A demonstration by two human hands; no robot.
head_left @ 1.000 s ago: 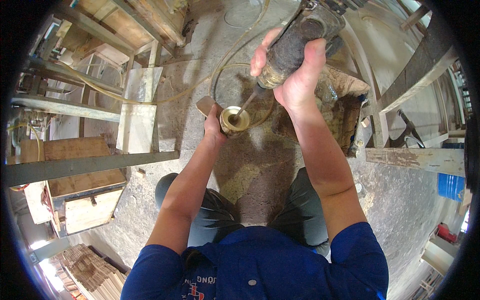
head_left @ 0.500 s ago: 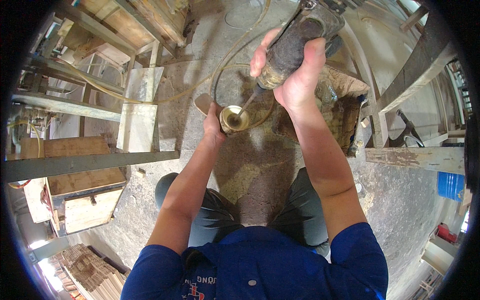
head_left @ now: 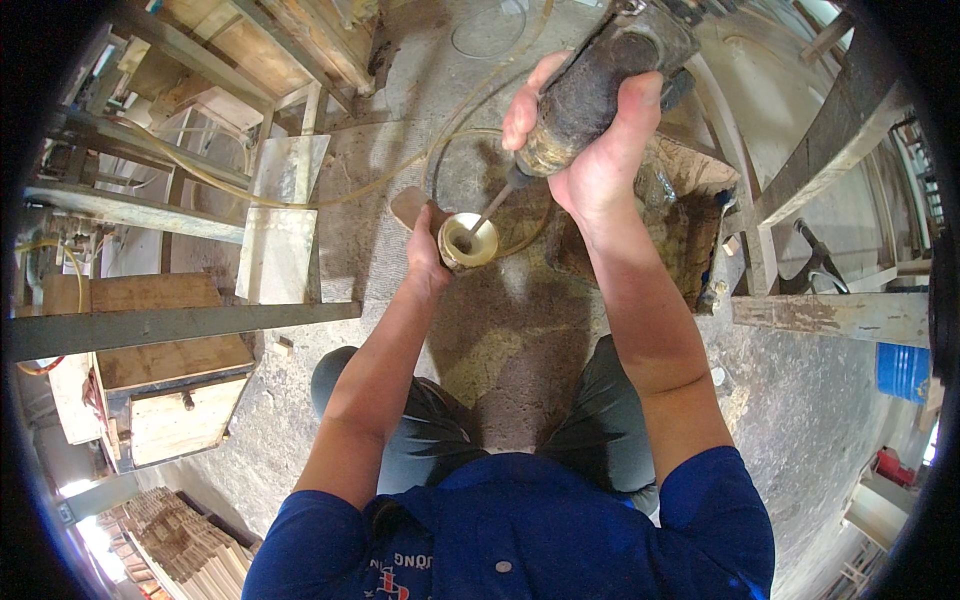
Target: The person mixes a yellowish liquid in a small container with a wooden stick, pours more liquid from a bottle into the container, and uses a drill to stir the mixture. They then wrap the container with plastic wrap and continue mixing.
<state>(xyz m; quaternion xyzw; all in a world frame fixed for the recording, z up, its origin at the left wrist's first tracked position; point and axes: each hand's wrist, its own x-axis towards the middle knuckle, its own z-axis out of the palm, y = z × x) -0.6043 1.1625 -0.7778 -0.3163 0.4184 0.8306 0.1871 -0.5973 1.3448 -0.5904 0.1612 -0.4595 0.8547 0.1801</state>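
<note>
In my right hand point(head_left: 605, 130) is a grimy dark power drill point(head_left: 590, 95), gripped around its body, with a thin rod point(head_left: 493, 205) running down from its front end. The rod's tip reaches inside a small round can point(head_left: 484, 246) with a cream-coloured inner wall. My left hand point(head_left: 428, 250) is wrapped round the can's left side, holding it tilted above the floor. A flat brown rounded piece point(head_left: 408, 203) shows just beyond my left fingers; whether I hold it too, I cannot tell. What lies at the can's bottom is too dark to make out.
A stained open carton point(head_left: 690, 230) stands on the floor to the right of the can. A yellowish hose point(head_left: 375, 180) loops across the floor. Wooden frames and a bench rail point(head_left: 190, 328) are at left, another rail point(head_left: 830, 318) at right. A blue drum point(head_left: 900, 372) stands far right.
The can has tilted, so more of its cream inner wall shows. The drill has shifted slightly to the right, its rod still inside the can.
</note>
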